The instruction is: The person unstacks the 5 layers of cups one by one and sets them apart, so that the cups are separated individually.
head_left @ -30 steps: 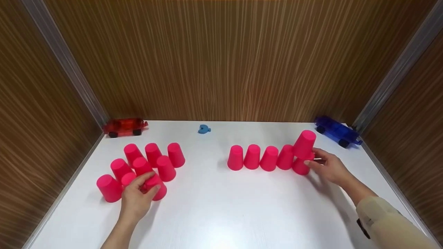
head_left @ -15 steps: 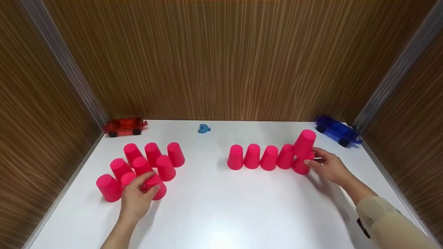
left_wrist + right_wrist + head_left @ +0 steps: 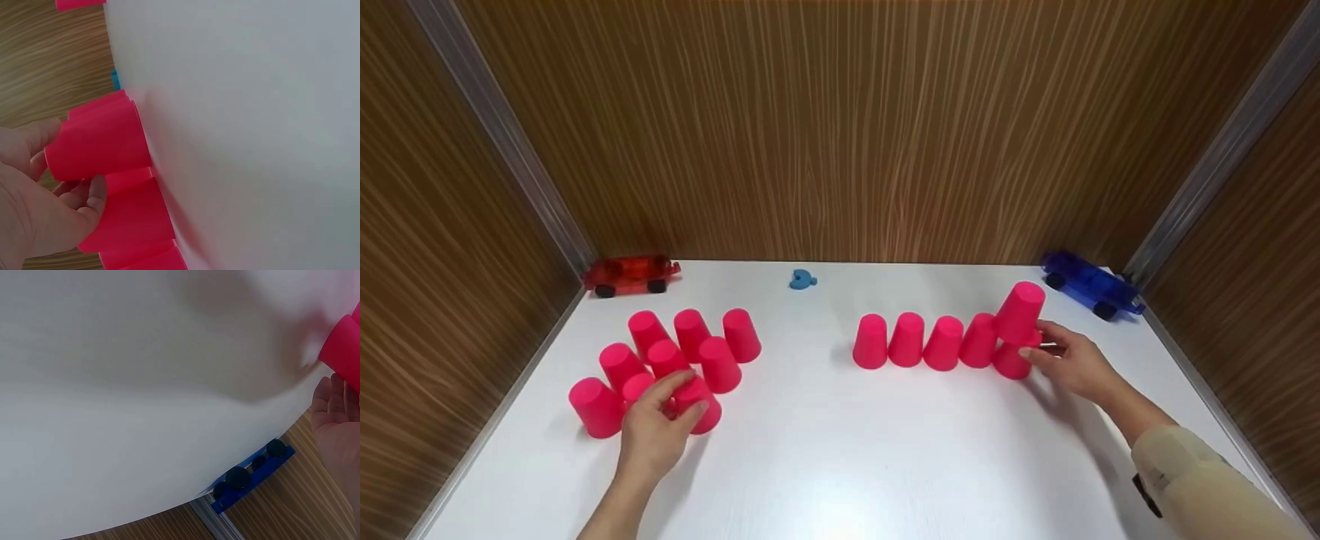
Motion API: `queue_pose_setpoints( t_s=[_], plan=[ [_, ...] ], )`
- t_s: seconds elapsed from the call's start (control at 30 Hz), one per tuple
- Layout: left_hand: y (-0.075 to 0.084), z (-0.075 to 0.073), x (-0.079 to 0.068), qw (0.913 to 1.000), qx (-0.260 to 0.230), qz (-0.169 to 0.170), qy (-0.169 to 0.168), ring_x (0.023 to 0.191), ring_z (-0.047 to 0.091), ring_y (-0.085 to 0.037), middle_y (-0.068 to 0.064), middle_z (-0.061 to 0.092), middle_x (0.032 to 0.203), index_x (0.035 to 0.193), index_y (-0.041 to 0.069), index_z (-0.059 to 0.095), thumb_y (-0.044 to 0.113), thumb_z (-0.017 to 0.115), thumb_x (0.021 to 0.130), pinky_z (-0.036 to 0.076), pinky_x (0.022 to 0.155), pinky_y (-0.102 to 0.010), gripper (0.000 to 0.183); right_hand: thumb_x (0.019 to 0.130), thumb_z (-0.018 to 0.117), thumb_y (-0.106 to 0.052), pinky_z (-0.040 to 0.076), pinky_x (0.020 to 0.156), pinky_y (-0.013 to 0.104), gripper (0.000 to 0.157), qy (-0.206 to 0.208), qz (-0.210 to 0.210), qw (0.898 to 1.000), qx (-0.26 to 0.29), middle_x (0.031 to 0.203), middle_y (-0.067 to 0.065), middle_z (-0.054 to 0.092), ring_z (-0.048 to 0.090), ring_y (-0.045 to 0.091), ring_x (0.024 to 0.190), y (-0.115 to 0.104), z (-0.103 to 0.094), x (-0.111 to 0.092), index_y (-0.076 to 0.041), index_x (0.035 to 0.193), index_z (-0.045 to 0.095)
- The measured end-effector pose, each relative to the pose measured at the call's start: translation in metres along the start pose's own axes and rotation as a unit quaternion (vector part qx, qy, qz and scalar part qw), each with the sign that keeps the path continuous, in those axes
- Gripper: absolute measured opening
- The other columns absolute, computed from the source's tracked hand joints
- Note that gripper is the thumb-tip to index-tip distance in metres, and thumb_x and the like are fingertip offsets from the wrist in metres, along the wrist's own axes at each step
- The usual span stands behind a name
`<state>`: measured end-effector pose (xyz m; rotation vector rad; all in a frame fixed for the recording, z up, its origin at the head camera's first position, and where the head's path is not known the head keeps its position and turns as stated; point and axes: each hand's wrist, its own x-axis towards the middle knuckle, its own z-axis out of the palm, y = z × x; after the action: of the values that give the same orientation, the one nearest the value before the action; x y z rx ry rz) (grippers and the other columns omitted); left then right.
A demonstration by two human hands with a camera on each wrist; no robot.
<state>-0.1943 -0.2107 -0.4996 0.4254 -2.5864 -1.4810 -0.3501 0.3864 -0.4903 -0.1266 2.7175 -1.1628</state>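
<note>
Pink cups stand upside down in two groups. On the left, my left hand point(image 3: 656, 435) pinches the front-right pink cup point(image 3: 706, 409) of a cluster, thumb and fingers on opposite sides near its top. In the left wrist view, my left hand point(image 3: 45, 208) spans that cup point(image 3: 98, 146) the same way, other cups close beside it. My right hand point(image 3: 1072, 364) pinches the lower edge of a raised pink cup point(image 3: 1021, 311), which overlaps the end cup point(image 3: 1011, 361) of a row. The right wrist view shows my right hand point(image 3: 337, 416) at a pink cup point(image 3: 344, 349).
A red toy car point(image 3: 631, 276) stands at the back left, a blue toy car point(image 3: 1091, 285) at the back right. A small blue piece point(image 3: 802, 280) lies between them. Wood-patterned walls point(image 3: 840, 135) close off the back and sides of the white table point(image 3: 840, 450).
</note>
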Motion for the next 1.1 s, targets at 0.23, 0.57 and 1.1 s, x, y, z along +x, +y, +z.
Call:
queue_pose_setpoints(
  t_s=[0.23, 0.57, 1.1],
  plan=[
    [0.025, -0.014, -0.003, 0.9997, 0.007, 0.018, 0.016, 0.148, 0.041, -0.04, -0.011, 0.048, 0.159, 0.157, 0.018, 0.055, 0.025, 0.083, 0.094, 0.056, 0.1, -0.054, 0.069, 0.102, 0.07, -0.048, 0.056, 0.102, 0.053, 0.076, 0.008, -0.012, 1.0, -0.003, 0.147, 0.027, 0.055, 0.057, 0.049, 0.13, 0.001, 0.001, -0.001, -0.008, 0.161, 0.042],
    [0.109, -0.012, -0.004, 0.9916, -0.024, 0.122, 0.036, 0.146, 0.047, -0.03, -0.005, 0.053, 0.156, 0.151, 0.021, 0.062, 0.025, 0.086, 0.091, 0.058, 0.099, -0.051, 0.065, 0.102, 0.07, -0.045, 0.055, 0.103, 0.055, 0.074, 0.012, -0.026, 1.0, 0.0, 0.146, 0.026, 0.056, 0.058, 0.048, 0.129, 0.001, 0.002, -0.002, -0.008, 0.16, 0.044],
    [0.254, 0.129, 0.039, 0.9506, -0.071, 0.278, -0.119, 0.137, 0.054, -0.016, 0.002, 0.06, 0.148, 0.145, 0.021, 0.067, 0.022, 0.083, 0.095, 0.053, 0.105, -0.031, 0.053, 0.102, 0.071, -0.045, 0.051, 0.107, 0.058, 0.075, 0.011, -0.013, 1.0, 0.015, 0.147, 0.023, 0.056, 0.056, 0.046, 0.132, 0.002, 0.003, -0.002, -0.01, 0.161, 0.043]
  ],
)
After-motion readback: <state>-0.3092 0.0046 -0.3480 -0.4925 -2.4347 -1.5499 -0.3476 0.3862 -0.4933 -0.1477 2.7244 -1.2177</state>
